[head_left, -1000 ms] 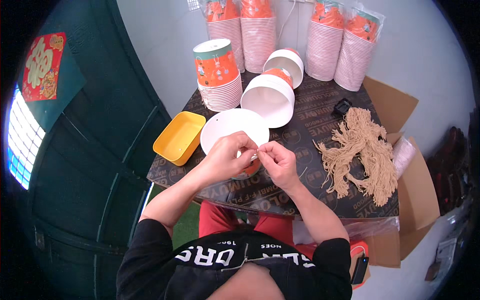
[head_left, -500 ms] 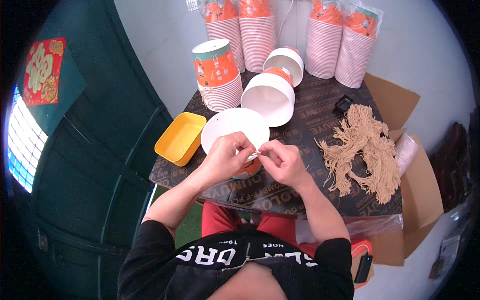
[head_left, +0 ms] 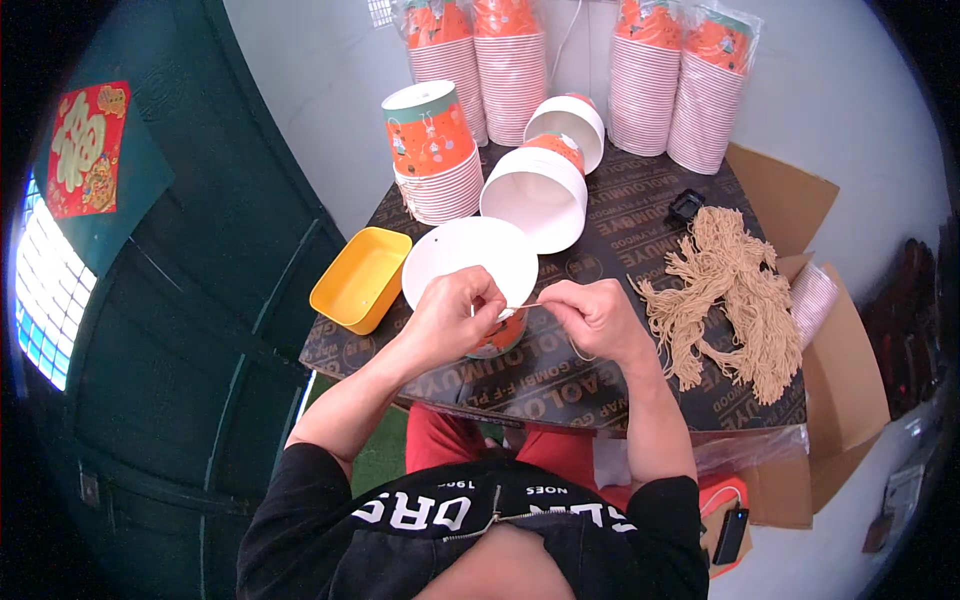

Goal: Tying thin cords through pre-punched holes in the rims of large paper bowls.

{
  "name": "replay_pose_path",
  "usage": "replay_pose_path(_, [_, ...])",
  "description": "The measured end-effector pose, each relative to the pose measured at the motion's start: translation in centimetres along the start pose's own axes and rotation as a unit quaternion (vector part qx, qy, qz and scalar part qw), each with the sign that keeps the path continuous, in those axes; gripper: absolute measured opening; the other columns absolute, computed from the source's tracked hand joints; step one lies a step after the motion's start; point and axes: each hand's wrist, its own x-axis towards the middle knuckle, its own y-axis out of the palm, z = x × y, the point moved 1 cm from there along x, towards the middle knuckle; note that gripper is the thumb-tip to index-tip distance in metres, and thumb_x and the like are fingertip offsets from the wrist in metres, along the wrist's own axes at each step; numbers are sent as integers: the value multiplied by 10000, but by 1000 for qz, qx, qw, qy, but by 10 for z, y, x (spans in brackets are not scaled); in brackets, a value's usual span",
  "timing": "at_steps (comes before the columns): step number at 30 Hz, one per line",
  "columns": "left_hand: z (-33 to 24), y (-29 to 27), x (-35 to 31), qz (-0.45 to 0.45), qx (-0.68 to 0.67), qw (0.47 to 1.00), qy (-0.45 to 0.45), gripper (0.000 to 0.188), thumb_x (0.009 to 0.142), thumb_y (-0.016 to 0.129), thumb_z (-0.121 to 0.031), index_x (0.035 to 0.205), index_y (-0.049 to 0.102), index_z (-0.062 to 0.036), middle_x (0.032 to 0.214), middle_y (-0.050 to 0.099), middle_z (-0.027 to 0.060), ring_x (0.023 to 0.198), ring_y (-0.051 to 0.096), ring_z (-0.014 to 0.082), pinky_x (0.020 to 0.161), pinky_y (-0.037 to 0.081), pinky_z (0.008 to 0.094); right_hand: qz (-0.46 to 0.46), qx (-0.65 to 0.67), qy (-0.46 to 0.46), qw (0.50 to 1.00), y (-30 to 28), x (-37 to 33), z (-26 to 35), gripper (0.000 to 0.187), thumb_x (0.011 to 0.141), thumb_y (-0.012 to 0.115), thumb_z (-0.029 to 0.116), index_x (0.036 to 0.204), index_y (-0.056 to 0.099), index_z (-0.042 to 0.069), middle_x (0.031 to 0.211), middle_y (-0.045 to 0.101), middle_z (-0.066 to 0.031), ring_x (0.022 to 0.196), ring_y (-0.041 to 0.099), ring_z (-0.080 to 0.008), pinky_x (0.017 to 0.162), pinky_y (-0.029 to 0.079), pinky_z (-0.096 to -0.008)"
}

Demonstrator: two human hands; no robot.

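A short length of tan string (head_left: pixel 524 305) runs between my hands, at the near rim of a paper bucket (head_left: pixel 470 245). The bucket shows its white inside, a small dark hole near its far left rim, and a patterned orange side below my hands. My left hand (head_left: pixel 455 318) pinches at the rim; its fingers hide exactly what they grip there. To the right, my right hand (head_left: pixel 597 318) is closed on the string, whose loose end hangs under the fingers. A thick bundle of tan strings (head_left: pixel 725 300) lies on the table to the right.
Left of the bucket sits a yellow tray (head_left: pixel 362 275). Behind stand a nested bucket stack (head_left: pixel 440 185), two buckets on their sides (head_left: pixel 540 200) and wrapped stacks (head_left: pixel 640 95). A small black box (head_left: pixel 686 206) lies near the bundle. An open cardboard box (head_left: pixel 840 370) stands beyond the table's right edge.
My right hand has drawn away to the right from my left, so the string now shows stretched between them. My left hand stays nearly in place at the rim.
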Motion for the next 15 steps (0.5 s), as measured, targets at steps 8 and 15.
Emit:
replay_pose_path(8, [7,2,5,-27,70,996,49,86,790,604,-29,739,566,29,721,616,208,695,649,355,618,496,411,37,8,-12,999,0,-1,-6,60,858,648,5,901,688,19,711,663,-131,603,678,-253,547,504,-310])
replay_pose_path(15, [16,-19,4,58,-20,998,-28,121,843,575,-28,905,657,35,822,668,157,733,651,248,699,521,359,37,93,78,992,3,-4,-20,94,856,657,13,931,711,26,797,699,-113,706,682,-218,627,518,-312])
